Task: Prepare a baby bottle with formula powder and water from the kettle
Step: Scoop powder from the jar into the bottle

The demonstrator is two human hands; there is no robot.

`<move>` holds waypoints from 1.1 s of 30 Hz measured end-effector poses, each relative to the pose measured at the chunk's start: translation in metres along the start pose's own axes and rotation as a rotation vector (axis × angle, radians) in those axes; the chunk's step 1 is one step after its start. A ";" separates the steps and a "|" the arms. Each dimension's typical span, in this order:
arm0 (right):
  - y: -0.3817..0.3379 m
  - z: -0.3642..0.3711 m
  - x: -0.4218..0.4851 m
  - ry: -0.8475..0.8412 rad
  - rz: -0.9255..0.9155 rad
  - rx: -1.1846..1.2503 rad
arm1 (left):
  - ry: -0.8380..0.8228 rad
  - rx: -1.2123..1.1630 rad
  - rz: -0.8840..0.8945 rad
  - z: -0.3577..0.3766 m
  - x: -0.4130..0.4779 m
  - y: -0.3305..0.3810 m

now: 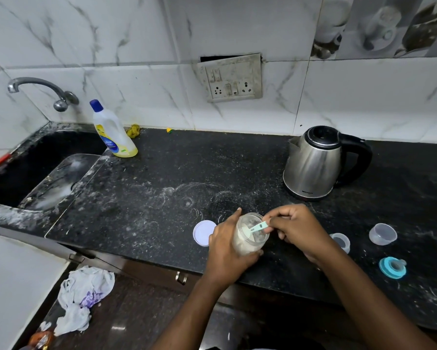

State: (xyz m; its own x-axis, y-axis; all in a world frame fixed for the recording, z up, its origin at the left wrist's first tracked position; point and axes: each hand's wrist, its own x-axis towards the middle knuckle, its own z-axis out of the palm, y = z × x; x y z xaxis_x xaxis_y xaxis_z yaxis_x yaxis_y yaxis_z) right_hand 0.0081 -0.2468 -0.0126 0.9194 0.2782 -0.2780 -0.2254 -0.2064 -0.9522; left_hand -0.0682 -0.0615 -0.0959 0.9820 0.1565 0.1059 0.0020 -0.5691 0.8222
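Nearest, the left hand (227, 246) wraps its grip fully around a clear jar (250, 234) of pale powder, tilted over the front edge of the dark surface (162, 188). The right hand (297, 229) pinches the handle of a light green scoop (259, 227), its bowl inside the jar's mouth. A white lid (203, 233) lies just left of the jar. To the right lie a small clear piece (341, 242), a clear cap (383, 234) and a blue ring with the teat (393, 267). Farther back stands the steel kettle (313, 164), lid shut.
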 end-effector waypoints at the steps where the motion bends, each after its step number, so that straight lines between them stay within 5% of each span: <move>1: 0.000 -0.001 0.001 0.015 0.011 0.019 | 0.004 0.008 0.004 -0.001 0.001 0.000; 14: 0.009 -0.001 0.007 0.001 0.034 0.121 | -0.004 0.076 0.066 -0.007 0.005 0.003; 23: 0.003 -0.010 0.010 0.076 0.029 0.142 | 0.022 -0.157 -0.104 -0.001 0.013 -0.011; 33: 0.002 -0.038 0.000 0.198 -0.023 0.207 | -0.010 -0.036 -0.151 0.007 0.018 -0.020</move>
State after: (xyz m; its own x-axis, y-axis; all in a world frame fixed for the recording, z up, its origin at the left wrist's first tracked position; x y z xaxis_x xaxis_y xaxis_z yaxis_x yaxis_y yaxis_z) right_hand 0.0202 -0.2830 -0.0092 0.9655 0.0877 -0.2451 -0.2460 -0.0002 -0.9693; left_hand -0.0493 -0.0529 -0.1138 0.9730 0.2295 -0.0257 0.1429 -0.5108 0.8477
